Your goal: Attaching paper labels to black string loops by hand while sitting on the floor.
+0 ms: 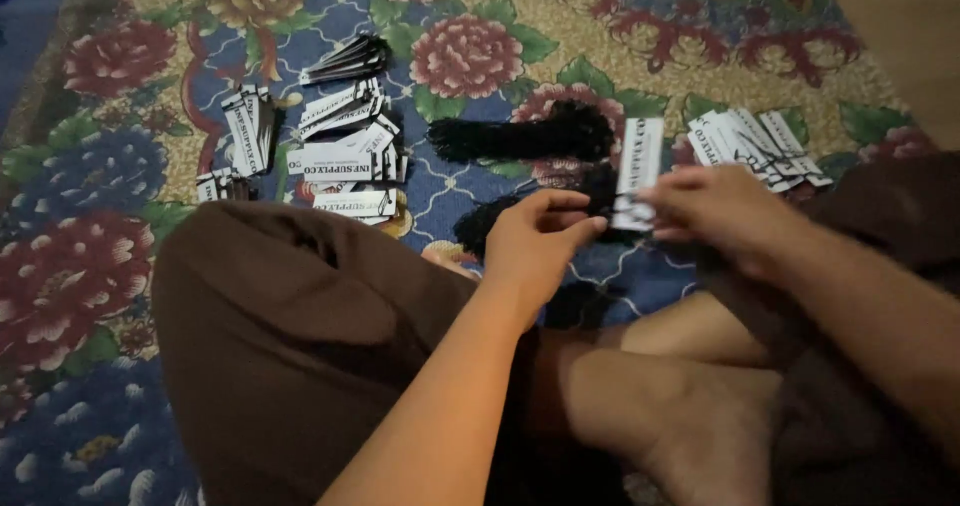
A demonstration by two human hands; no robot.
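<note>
1. Head view, looking down past crossed legs in brown cloth onto a flowered carpet [120,266]. I see both hands meeting just above my knees.
2. Right hand [715,211]: fingers pinched on the lower end of a white card tag [640,171], which stands upright in the grip with black print on its face.
3. Left hand [535,241]: fingers curled narrow, tips at a black string [600,198] beside the tag's lower end. Whether the string is actually gripped I cannot tell; motion blur there.
4. Handling judgement: tag looks light, thin and fairly stiff, easy to crease. Best held by its edges near the bottom end. String is limp and fine, needing a fingertip pinch.
5. Surroundings: a bundle of black strings [520,136] lies on the carpet beyond the hands; stacks of tags [345,151] to the left; a fanned pile of tags [755,141] to the right.
</note>
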